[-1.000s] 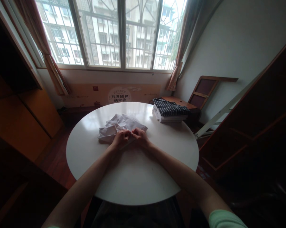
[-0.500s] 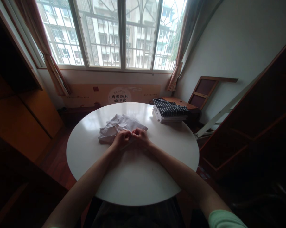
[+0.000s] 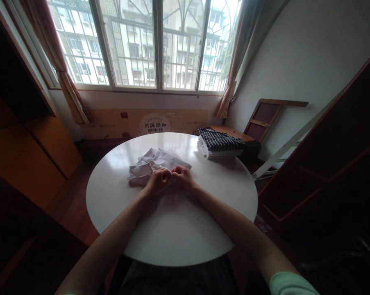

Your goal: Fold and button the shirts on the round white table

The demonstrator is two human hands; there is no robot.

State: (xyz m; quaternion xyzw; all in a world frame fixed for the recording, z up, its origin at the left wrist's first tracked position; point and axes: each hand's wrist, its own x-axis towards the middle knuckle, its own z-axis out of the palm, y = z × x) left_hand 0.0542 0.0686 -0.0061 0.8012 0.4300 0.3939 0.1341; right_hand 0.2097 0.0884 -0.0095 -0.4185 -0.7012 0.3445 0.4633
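Left hand [image 3: 156,180] and right hand [image 3: 181,177], fingertips meeting, each hold a narrow pinching grip on the near edge of a soft, crumpled white garment [image 3: 154,163] lying just beyond the grip on the smooth round desk [image 3: 172,229]. Judged best practice: keep the pinched edge taut and level. A folded striped stack [image 3: 219,143] sits well apart, beyond and right of the grip.

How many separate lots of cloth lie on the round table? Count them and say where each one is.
2. A crumpled white cloth lies mid-table, under the left hand and right hand. A folded pile topped by a striped cloth sits at the far right edge. The pile's layers cannot be counted.
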